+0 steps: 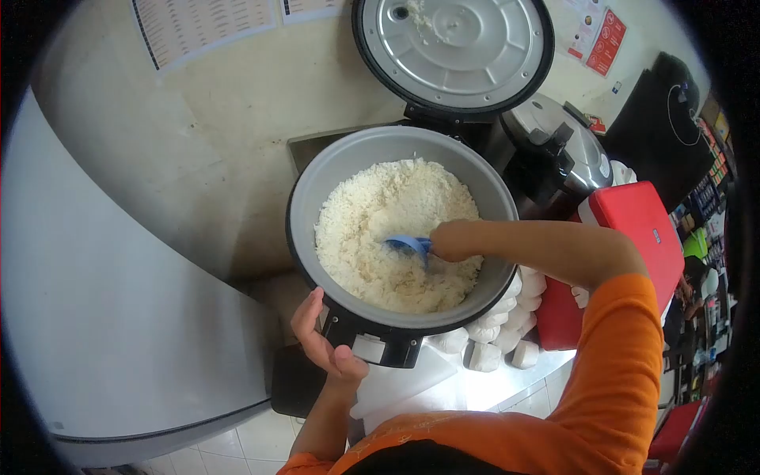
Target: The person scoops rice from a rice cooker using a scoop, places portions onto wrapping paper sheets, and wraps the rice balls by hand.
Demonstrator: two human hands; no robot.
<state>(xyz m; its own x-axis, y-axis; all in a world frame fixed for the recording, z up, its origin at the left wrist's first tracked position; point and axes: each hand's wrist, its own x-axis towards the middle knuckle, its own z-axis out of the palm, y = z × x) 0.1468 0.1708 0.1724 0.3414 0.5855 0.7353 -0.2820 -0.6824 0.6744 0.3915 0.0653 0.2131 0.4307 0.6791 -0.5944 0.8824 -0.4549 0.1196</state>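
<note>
A large rice cooker [305, 210] stands with its lid [459, 55] raised, its grey inner pot [495, 186] holding a mass of white cooked rice [372, 198]. My right hand [456, 240] is closed around the handle of a blue scoop [408, 242]. The scoop's bowl is partly sunk in the rice near the middle of the pot. At the cooker's front left, my left hand [326, 342] rests against the outer side beside the front latch [368, 348]. Its fingers are stretched and the thumb is apart from them.
Several white wrapped bundles [484, 356] lie to the right of the cooker, against a red cooler box [641, 229]. A second cooker [554, 131] with its lid down stands behind. A big pale rounded appliance [119, 277] fills the left side. Printed sheets [202, 28] hang on the wall.
</note>
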